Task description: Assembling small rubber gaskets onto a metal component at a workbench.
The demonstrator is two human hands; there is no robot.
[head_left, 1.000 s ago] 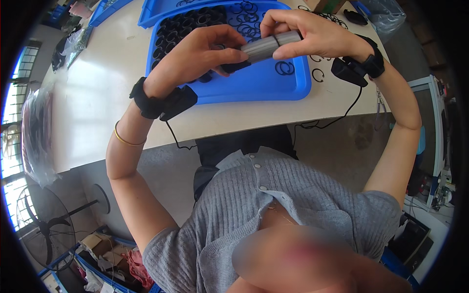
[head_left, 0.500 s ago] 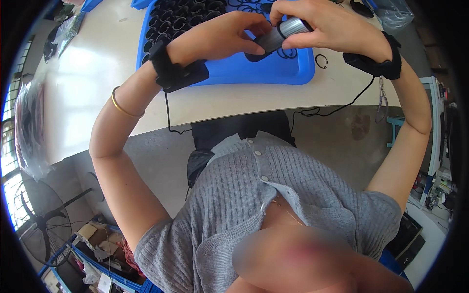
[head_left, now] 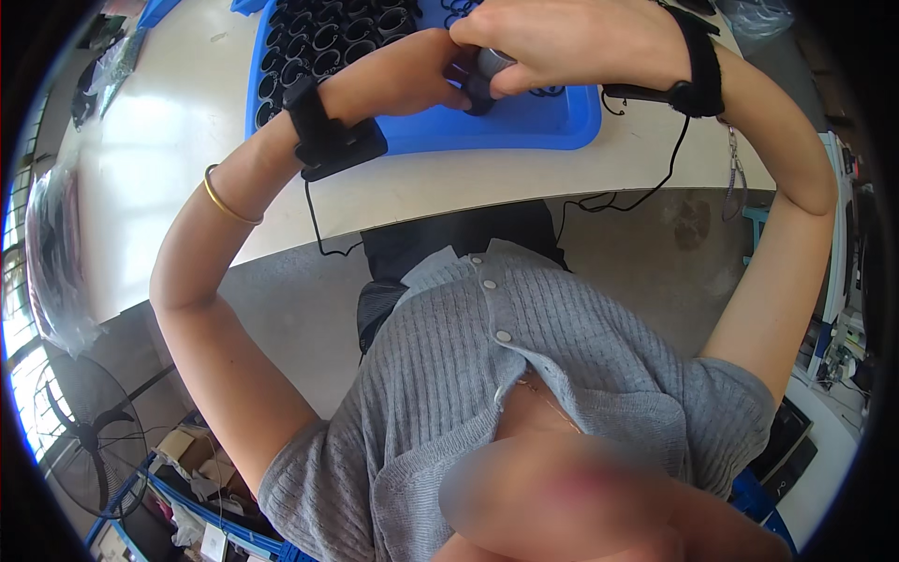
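Observation:
Over the blue tray (head_left: 552, 139), my two hands meet around one short assembly. My left hand (head_left: 407, 75) is closed on its lower part, a black cylindrical piece (head_left: 479, 96). From above, my right hand (head_left: 576, 42) wraps a silver metal cylinder (head_left: 494, 62), which now stands steeply upright on the black piece. Most of the silver cylinder is hidden by the right hand's fingers. Rows of black ring-topped cylinders (head_left: 326, 37) fill the tray's left side. Thin black rings (head_left: 548, 91) lie in the tray beside the right hand.
The tray sits on a pale table (head_left: 187, 140). Black straps with boxes circle both wrists, and cables (head_left: 314, 211) trail over the table edge. One loose ring (head_left: 614, 108) lies right of the tray. Plastic bags (head_left: 56, 253) hang at left, above a fan (head_left: 84, 431).
The silver cylinder has gone from lying tilted sideways to steeply upright. My right hand has moved left and over its top, closer to my left hand.

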